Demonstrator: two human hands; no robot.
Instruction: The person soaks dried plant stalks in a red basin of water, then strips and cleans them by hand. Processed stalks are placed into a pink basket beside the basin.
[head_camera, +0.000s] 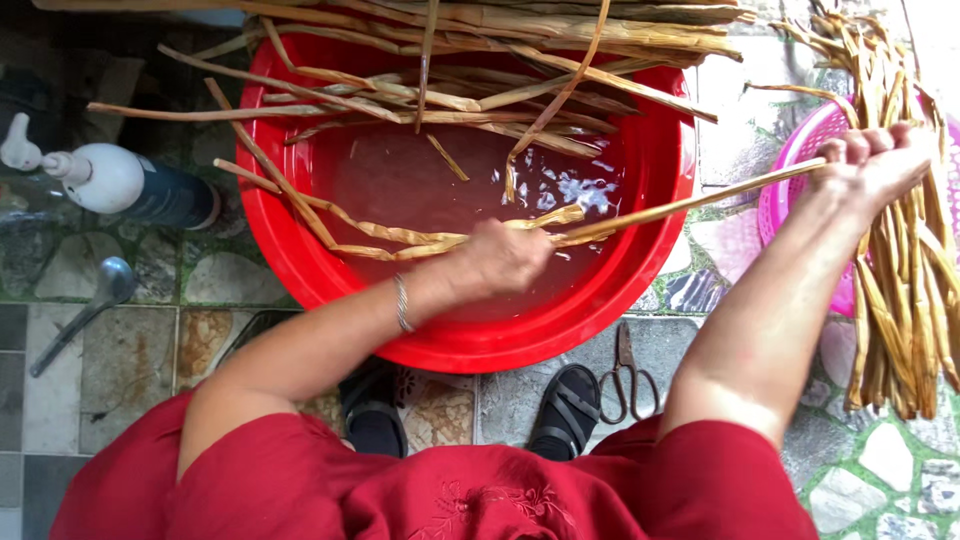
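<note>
Risk: I judge the long dried leaf strip (690, 205) could tear or snap between my two grips, since it runs taut from the centre of the frame to the upper right with only a soaked stretch to take the pull.
Risk, second: the loose strips (400, 100) draped over the far rim at the top of the frame could slide off onto the stone floor (130, 350) if the red basin (660, 250) gets nudged (its water looks already rippled).
Left hand: my left hand (505, 258) sits at the centre of the frame, low over the water, fingers curled down and closed around the wet end of the strip; forearm comes in from the lower left, a thin bracelet (402, 303) at the wrist.
Right hand: my right hand (875, 160) is up at the right edge, fist clenched on the strip's far end together with the top of a hanging bundle of strips (905, 300); arm stretched out from the lower right.
Strip: spans from the basin's middle, over its right rim, to the pink basket (790, 170).
Nearby: scissors (625, 375) lie on the floor just below the basin, between my sandalled feet (570, 405); a white-topped bottle (120, 180) lies at the left.
</note>
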